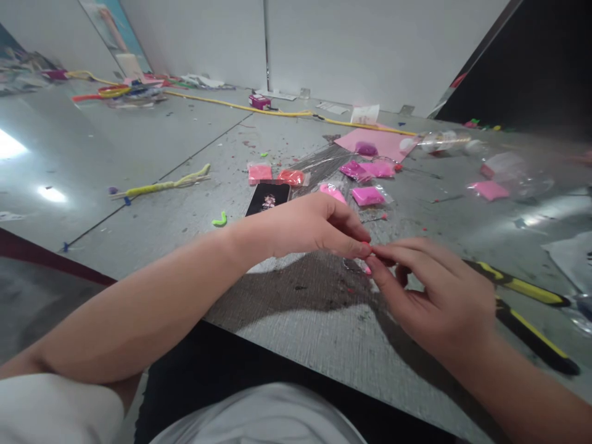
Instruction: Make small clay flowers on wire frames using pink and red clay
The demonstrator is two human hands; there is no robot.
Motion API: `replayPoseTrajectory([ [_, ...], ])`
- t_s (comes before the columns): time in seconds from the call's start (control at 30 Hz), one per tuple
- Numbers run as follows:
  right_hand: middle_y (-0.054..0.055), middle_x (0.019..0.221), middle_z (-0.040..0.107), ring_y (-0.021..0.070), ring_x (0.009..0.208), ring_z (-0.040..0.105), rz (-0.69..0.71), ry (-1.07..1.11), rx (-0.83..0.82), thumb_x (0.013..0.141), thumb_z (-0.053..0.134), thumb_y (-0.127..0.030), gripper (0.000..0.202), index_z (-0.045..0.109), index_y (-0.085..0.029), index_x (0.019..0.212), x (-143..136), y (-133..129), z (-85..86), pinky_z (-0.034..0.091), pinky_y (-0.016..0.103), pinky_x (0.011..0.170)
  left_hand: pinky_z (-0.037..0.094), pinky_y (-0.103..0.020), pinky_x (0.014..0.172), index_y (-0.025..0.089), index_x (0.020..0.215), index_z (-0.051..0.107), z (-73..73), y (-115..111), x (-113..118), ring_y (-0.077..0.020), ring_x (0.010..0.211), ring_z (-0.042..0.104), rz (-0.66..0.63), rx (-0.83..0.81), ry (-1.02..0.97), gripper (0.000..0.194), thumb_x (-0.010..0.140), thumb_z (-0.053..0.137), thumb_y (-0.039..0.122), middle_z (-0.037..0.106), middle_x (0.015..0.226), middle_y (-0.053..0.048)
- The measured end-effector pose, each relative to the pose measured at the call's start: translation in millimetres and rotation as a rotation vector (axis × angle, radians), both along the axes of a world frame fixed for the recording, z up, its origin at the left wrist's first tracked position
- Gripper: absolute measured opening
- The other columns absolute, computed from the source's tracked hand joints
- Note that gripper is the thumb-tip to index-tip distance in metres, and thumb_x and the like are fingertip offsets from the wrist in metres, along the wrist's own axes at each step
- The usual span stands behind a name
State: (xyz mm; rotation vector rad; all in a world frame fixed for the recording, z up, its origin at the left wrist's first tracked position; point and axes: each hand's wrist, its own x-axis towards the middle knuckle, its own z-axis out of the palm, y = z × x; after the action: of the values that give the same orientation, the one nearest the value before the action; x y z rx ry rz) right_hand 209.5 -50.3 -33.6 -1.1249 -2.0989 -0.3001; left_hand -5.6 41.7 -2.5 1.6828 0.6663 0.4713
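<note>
My left hand (330, 228) pinches a small red lump of clay (366, 244) between thumb and forefinger, above the near part of the table. My right hand (432, 283) meets it from the right, its thumb and fingertips closed at the same lump. Most of the lump is hidden by the fingertips. Just under them a small pink bit (368, 270) shows. Beyond my left hand lie a black phone (268, 198), a salmon-pink packet (259, 174), a red packet (291, 178) and a bright pink packet (369, 196).
Yellow-black plier handles (531, 290) lie beside my right hand. A pink sheet (383, 143) and clear bottles (444, 142) are farther back. A yellow cord (240, 106) runs along the wall panels. On the left lies a yellow-green wrapped stem (161, 185); a green clay piece (221, 219) is nearer.
</note>
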Motion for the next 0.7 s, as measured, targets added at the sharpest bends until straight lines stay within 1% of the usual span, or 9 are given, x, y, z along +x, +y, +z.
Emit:
replayPoseTrajectory([
  [0.1, 0.005, 0.094, 0.076, 0.0191, 0.075, 0.070, -0.011, 0.018, -0.055, 0.097, 0.067, -0.019, 0.010, 0.068, -0.024, 0.106, -1, 0, 1.6, 0.052, 0.035, 0.065, 0.060, -0.028, 0.085, 0.018, 0.093, 0.074, 1.4, -2, 1, -0.0152, 0.091, 0.076, -0.022, -0.067, -0.025, 0.010, 0.084, 0.077, 0.021, 0.080, 0.094, -0.005],
  [0.17, 0.003, 0.091, 0.075, 0.0179, 0.073, 0.068, 0.010, 0.037, -0.120, 0.098, 0.064, -0.020, 0.007, 0.067, -0.024, 0.103, -2, -1, 2.9, 0.051, 0.034, 0.063, 0.060, -0.028, 0.083, 0.017, 0.090, 0.072, 2.0, -2, 2, -0.0149, 0.088, 0.077, -0.049, -0.104, -0.041, 0.009, 0.083, 0.077, 0.018, 0.080, 0.090, -0.005],
  [0.27, 0.001, 0.081, 0.070, 0.0140, 0.063, 0.062, 0.055, 0.094, -0.229, 0.095, 0.063, -0.021, 0.005, 0.064, -0.024, 0.092, -4, -2, 4.4, 0.049, 0.030, 0.057, 0.060, -0.026, 0.080, 0.017, 0.089, 0.074, 2.3, -3, 2, -0.0141, 0.083, 0.076, -0.083, -0.052, -0.020, 0.009, 0.082, 0.079, 0.018, 0.079, 0.086, -0.004],
  [0.33, 0.000, 0.079, 0.069, 0.0120, 0.059, 0.059, 0.035, 0.151, -0.275, 0.093, 0.063, -0.021, 0.007, 0.062, -0.024, 0.087, -7, -3, 4.5, 0.048, 0.027, 0.055, 0.060, -0.025, 0.080, 0.018, 0.090, 0.077, 2.4, -4, 2, -0.0141, 0.084, 0.076, -0.085, -0.006, -0.012, 0.009, 0.082, 0.079, 0.018, 0.080, 0.088, -0.003],
  [0.43, 0.001, 0.085, 0.072, 0.0120, 0.061, 0.061, -0.065, 0.216, -0.269, 0.094, 0.065, -0.024, 0.004, 0.065, -0.025, 0.090, -12, -5, 3.9, 0.050, 0.027, 0.055, 0.061, -0.027, 0.086, 0.020, 0.092, 0.079, 2.0, -5, 2, -0.0156, 0.092, 0.077, -0.041, 0.025, -0.044, 0.010, 0.082, 0.079, 0.016, 0.082, 0.094, -0.003],
  [0.5, 0.001, 0.084, 0.072, 0.0120, 0.059, 0.060, -0.113, 0.224, -0.239, 0.095, 0.066, -0.027, 0.004, 0.067, -0.025, 0.092, -14, -6, 4.3, 0.049, 0.028, 0.055, 0.061, -0.028, 0.088, 0.021, 0.093, 0.080, 1.4, -6, 3, -0.0161, 0.095, 0.077, -0.025, 0.028, -0.069, 0.011, 0.083, 0.078, 0.016, 0.082, 0.096, -0.003],
  [0.6, 0.000, 0.079, 0.071, 0.0126, 0.058, 0.060, -0.111, 0.220, -0.227, 0.095, 0.066, -0.026, 0.006, 0.067, -0.025, 0.089, -14, -7, 6.0, 0.048, 0.029, 0.056, 0.061, -0.026, 0.085, 0.021, 0.093, 0.080, 1.0, -6, 5, -0.0152, 0.092, 0.077, -0.021, 0.038, -0.076, 0.011, 0.083, 0.079, 0.017, 0.082, 0.094, -0.003],
  [0.7, -0.002, 0.072, 0.068, 0.0136, 0.056, 0.061, -0.076, 0.281, -0.310, 0.094, 0.064, -0.024, 0.009, 0.065, -0.026, 0.085, -9, -6, 6.4, 0.047, 0.027, 0.051, 0.061, -0.026, 0.084, 0.020, 0.094, 0.078, 2.9, -7, 5, -0.0149, 0.090, 0.077, -0.046, 0.005, -0.070, 0.010, 0.084, 0.078, 0.017, 0.081, 0.093, -0.004],
])
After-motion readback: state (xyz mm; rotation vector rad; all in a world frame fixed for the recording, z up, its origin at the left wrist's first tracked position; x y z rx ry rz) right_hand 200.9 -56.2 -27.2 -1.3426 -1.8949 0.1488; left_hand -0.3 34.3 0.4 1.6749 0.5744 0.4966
